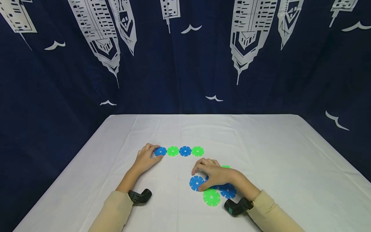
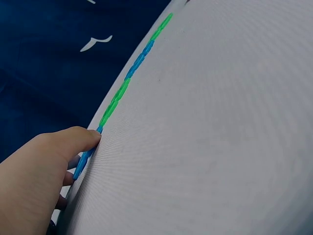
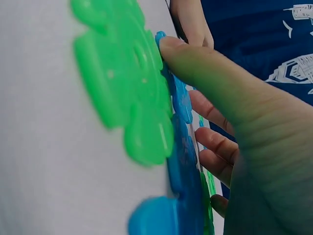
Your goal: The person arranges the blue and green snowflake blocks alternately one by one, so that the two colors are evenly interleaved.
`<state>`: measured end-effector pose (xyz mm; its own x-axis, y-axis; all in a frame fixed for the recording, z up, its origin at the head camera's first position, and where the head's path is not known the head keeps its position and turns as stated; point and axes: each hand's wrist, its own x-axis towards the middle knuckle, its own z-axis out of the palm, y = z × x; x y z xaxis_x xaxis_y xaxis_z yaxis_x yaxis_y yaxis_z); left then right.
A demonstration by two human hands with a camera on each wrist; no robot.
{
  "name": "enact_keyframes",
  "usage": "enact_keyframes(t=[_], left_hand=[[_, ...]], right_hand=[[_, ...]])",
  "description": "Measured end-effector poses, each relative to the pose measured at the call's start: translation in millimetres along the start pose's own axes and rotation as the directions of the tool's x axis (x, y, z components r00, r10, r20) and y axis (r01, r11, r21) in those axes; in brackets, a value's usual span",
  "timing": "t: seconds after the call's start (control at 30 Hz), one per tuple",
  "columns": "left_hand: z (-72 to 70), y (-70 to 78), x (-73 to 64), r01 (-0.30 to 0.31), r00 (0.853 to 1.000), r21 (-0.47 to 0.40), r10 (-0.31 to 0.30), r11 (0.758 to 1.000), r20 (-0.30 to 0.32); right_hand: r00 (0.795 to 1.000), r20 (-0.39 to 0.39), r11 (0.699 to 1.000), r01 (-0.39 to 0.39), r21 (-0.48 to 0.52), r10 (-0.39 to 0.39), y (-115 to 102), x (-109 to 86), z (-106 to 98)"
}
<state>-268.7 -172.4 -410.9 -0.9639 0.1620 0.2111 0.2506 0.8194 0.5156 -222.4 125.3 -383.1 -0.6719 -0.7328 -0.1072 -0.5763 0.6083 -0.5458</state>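
A row of notched plastic discs lies on the table, alternating blue and green. At its left end my left hand (image 1: 146,159) pinches the end blue disc (image 1: 160,151), thumb on the near edge and a finger on the far edge. To its right follow a green disc (image 1: 173,151), a blue disc (image 1: 185,151) and another green disc (image 1: 198,151). Over a loose cluster nearer me, my right hand (image 1: 214,174) has thumb and fingers spread. Its thumb tip overlaps the leftmost blue disc (image 1: 195,182). Partly hidden beneath are more blue discs; a green disc (image 3: 122,78) shows beside the thumb.
A white cloth covers the table (image 1: 162,199). Behind it hangs a dark blue curtain (image 1: 179,71) with white building and bird prints. Black cameras are worn on both wrists. Another green disc (image 1: 226,166) peeks out behind the right hand.
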Motion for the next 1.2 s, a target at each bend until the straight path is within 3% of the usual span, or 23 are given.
enact_keyframes(t=[0.37, 0.57, 0.83, 1.2], left_hand=[[0.3, -0.7, -0.1, 0.002, 1.000, 0.012, -0.002, 1.000, 0.003], [-0.7, 0.6, -1.0, 0.001, 1.000, 0.008, -0.001, 1.000, 0.002], [-0.8, 0.8, 0.7, -0.002, 1.000, 0.011, 0.002, 1.000, 0.001], [0.7, -2.0, 1.3, -0.006, 1.000, 0.014, 0.006, 1.000, -0.004]], right_hand=[[0.999, -0.040, 1.000, 0.030, -0.005, -0.030, 0.7, 2.9, 6.3], [0.992, -0.118, 0.998, 0.054, 0.017, -0.052, -0.9, 5.7, 11.8], [0.971, -0.232, 0.991, 0.082, 0.108, -0.055, -0.8, 9.6, 18.1], [0.963, -0.249, 0.941, 0.174, 0.289, -0.101, 3.6, 14.2, 19.3]])
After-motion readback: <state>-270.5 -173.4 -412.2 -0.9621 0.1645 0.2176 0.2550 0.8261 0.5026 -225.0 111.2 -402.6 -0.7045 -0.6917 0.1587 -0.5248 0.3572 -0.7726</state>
